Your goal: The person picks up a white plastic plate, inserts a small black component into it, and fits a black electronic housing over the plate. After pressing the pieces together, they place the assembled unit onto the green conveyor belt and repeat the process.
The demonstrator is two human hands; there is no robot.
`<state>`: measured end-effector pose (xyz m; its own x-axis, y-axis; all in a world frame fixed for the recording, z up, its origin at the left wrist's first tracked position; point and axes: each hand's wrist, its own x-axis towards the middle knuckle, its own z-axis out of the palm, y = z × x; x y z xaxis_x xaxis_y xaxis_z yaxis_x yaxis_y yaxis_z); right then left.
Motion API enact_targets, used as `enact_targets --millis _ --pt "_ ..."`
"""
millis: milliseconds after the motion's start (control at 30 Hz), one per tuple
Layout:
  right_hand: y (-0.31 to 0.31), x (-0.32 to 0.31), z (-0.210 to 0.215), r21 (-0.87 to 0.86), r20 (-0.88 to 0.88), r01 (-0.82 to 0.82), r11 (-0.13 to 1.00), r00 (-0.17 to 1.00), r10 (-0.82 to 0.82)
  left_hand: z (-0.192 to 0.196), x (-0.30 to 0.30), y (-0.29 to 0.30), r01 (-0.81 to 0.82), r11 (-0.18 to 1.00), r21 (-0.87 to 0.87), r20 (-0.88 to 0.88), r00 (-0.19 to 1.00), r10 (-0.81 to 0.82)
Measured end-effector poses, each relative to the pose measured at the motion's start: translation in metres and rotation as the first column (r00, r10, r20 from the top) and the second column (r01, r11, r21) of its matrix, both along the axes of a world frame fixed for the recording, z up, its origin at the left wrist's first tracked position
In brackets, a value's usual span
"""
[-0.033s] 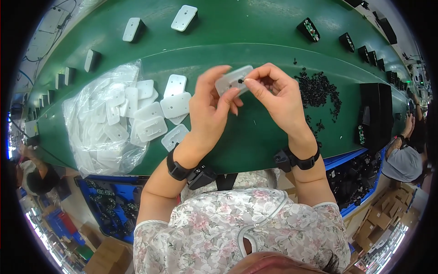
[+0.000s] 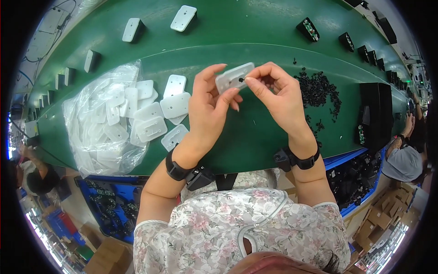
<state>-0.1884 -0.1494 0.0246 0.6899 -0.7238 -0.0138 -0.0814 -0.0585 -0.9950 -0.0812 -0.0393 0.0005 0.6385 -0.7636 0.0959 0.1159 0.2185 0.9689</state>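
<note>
A white plastic cover plate (image 2: 232, 76) with rounded corners is held tilted above the green table, its edge between the thumb and fingers of my left hand (image 2: 211, 98). A small black part (image 2: 242, 79) sits against the plate's face near its right side. My right hand (image 2: 279, 93) is closed in a pinch at that black part, thumb and index fingertip touching it; its other fingers curl behind. A pile of small black parts (image 2: 318, 89) lies to the right of my right hand. Left of my left hand lie several loose white plates (image 2: 175, 105).
A clear plastic bag (image 2: 84, 132) of white plates lies at the left. Black housings with white covers (image 2: 184, 18) stand along the far left, open black housings (image 2: 308, 30) at the far right. A black box (image 2: 379, 114) stands right. Blue bins (image 2: 114, 205) sit below the table's near edge.
The white plate has tilted slightly in my left hand, and that hand's fingers have shifted a little. My right hand has barely moved.
</note>
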Motion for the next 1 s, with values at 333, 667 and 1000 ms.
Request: enact_targets --millis 333,667,1000 --pt "0.002 0.003 0.001 -0.418 -0.088 -0.014 0.908 0.996 -0.025 -0.005 0.01 0.002 0.159 0.982 0.099 -0.276 0.953 -0.127" --pt "-0.002 0.001 0.001 -0.102 -0.107 -0.051 0.993 0.993 0.04 -0.012 0.004 0.001 0.099 0.993 -0.063 0.01 0.995 -0.099" --pt "-0.009 -0.001 0.007 -0.387 -0.022 0.031 0.922 0.999 -0.043 -0.003 0.01 0.003 0.118 0.992 -0.035 -0.121 0.985 -0.122"
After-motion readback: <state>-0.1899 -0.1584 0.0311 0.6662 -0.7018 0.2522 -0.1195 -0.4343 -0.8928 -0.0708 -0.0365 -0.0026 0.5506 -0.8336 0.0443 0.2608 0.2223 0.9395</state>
